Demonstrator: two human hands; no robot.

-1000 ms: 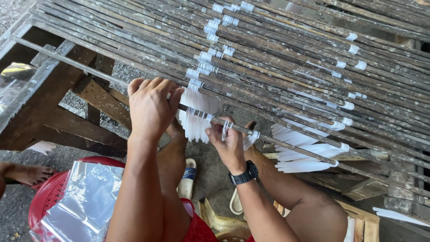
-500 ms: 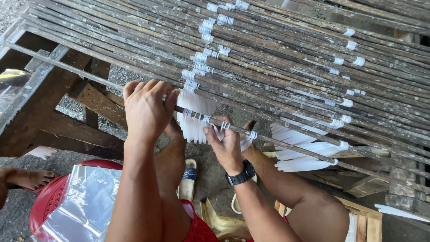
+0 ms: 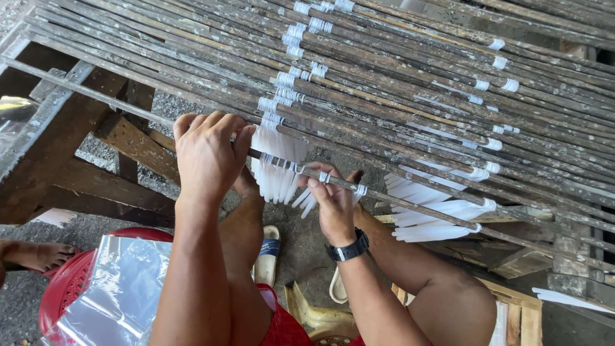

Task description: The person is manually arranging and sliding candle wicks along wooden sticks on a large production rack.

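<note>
Both hands on the near rod, centre frame.
Left hand (image 3: 206, 156) clenched around rod (image 3: 410, 206); right hand (image 3: 334, 202) pinching white strips (image 3: 277, 168), which could tear if tugged.

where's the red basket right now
In the head view the red basket sits bottom left on the ground, beside the left arm, with a clear plastic sheet over it.

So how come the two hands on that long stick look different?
The left hand curls over the stick knuckles-up with a bare wrist. The right hand reaches from underneath, fingers among the white strips, and wears a black wristwatch. Both touch the same stick.
</note>
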